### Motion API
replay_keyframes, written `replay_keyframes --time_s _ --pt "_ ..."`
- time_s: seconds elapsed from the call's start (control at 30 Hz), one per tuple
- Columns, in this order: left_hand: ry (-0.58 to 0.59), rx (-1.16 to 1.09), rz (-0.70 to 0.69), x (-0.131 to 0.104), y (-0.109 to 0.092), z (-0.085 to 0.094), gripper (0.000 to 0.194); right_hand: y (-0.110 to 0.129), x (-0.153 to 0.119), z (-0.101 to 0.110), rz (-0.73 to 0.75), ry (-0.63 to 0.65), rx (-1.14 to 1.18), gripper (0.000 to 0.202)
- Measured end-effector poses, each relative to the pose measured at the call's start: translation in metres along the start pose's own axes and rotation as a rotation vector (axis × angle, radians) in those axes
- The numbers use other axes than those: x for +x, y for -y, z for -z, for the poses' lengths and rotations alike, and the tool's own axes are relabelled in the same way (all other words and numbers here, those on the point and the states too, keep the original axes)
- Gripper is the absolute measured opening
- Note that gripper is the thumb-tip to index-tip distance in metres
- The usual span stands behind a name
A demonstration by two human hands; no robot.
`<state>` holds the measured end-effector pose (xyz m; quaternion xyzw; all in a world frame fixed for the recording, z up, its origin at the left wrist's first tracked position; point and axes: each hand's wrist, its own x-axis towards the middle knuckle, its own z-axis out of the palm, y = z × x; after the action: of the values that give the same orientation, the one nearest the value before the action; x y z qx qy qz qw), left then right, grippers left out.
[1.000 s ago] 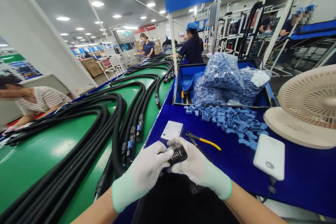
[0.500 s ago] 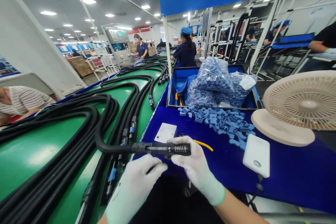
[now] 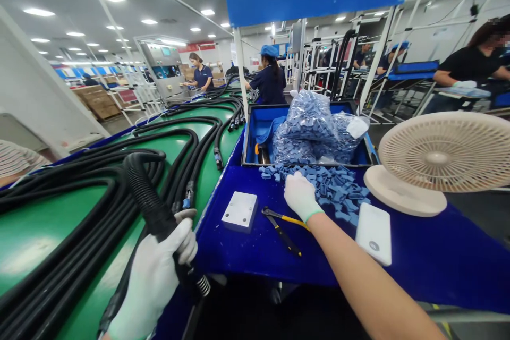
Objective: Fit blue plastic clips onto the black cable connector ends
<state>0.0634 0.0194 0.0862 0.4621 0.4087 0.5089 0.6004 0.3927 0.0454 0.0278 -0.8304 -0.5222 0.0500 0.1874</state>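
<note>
The black corrugated cable (image 3: 147, 199), gripped by both hands half a second ago, is now held by the left hand (image 3: 155, 276) alone, fingers wrapped near its spring-collared end (image 3: 202, 285) at the edge of the green conveyor (image 3: 48, 223). The right hand (image 3: 299, 195) has been moved onto the pile of blue clips (image 3: 330, 186) on the blue bench (image 3: 438, 260); a fresh clip is probably being fetched. Whether its fingers are closed on one cannot be told, since they are hidden beneath the glove's back. The yellow-handled pliers (image 3: 283, 224) lie untouched beside it.
</note>
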Motion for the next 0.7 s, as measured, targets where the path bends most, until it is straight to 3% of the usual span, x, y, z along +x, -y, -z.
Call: replay_keyframes --time_s 0.17,0.4,0.7 --pt "0.122 0.118 -0.173 0.045 0.001 -0.021 0.028 -0.010 0.004 -0.032 0.003 -0.024 -0.087 0.023" --pt "0.192 0.181 -0.326 0.110 0.007 -0.057 0.030 -0.009 0.007 -0.043 0.161 -0.011 0.012 0.033" --pt "0.136 0.294 -0.308 0.128 0.035 -0.057 0.033 -0.009 0.008 -0.046 0.215 -0.034 0.255 0.030"
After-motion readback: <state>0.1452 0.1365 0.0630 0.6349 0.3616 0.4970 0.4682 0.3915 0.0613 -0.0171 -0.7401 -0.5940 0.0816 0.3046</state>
